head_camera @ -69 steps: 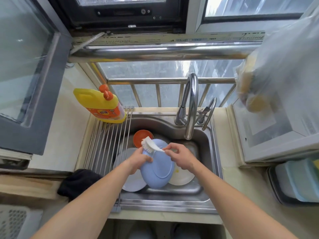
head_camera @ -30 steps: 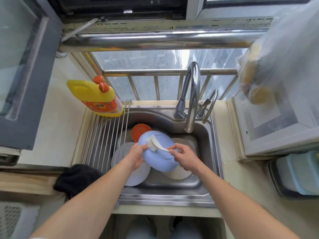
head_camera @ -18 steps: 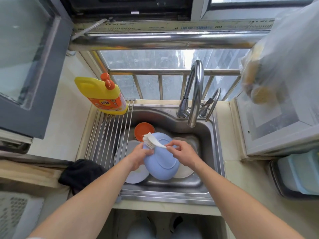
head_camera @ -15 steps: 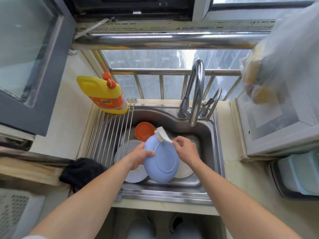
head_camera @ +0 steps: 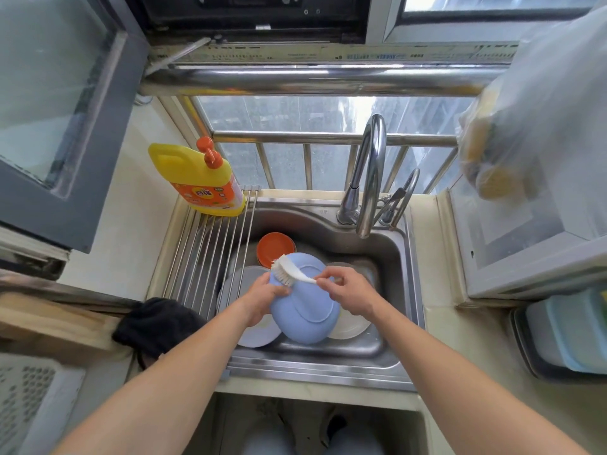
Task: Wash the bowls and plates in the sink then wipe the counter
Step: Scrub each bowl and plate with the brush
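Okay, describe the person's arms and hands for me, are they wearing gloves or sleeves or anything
No gloves: the left hand and right hand are bare. Both forearms are bare right down to the bottom edge of the picture, no sleeves showing. No watch, ring or bracelet is visible.

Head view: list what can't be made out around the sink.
- Blue plate: its front face is turned away, so whether it is clean cannot be told.
- White plates below: partly covered by the blue plate and both hands.
- Bag contents, right: blurred behind plastic and cut by the edge.
- Bottle label: print too small to read.
- Faucet: whether water runs cannot be told.
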